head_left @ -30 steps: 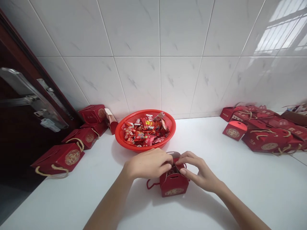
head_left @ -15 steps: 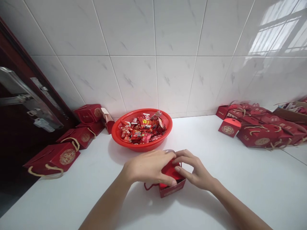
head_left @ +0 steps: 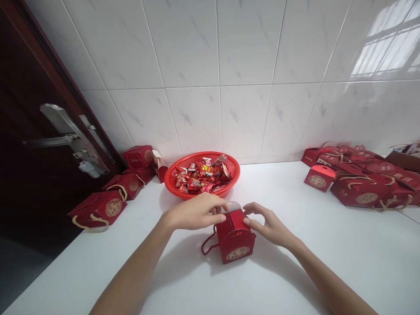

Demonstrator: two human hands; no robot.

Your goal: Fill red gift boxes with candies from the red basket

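Note:
In the middle of the white counter a small red gift box (head_left: pixel 236 243) stands upright. Its two top panels lie nearly together with a dark slit between them. A rounded end flap with a gold round emblem faces me, and a pale flap rises at the back. My left hand (head_left: pixel 198 212) holds the box's left top panel, thumb and fingertips on it. From the other side my right hand (head_left: pixel 271 225) grips the right top panel with thumb and index finger. A red cord handle (head_left: pixel 210 245) hangs out at the box's left side.
Behind the box sits a red plastic basket (head_left: pixel 169 181) of wrapped sweets. Several red boxes (head_left: pixel 98 210) with rope handles stand at the left by a dark door (head_left: pixel 19 188). More red boxes (head_left: pixel 364 190) are piled at the right, against the tiled wall (head_left: pixel 246 118).
The box's top panels have come down towards each other, and its front end flap now stands up. Both hands have moved from the inside to the top edges. The view has shifted slightly left.

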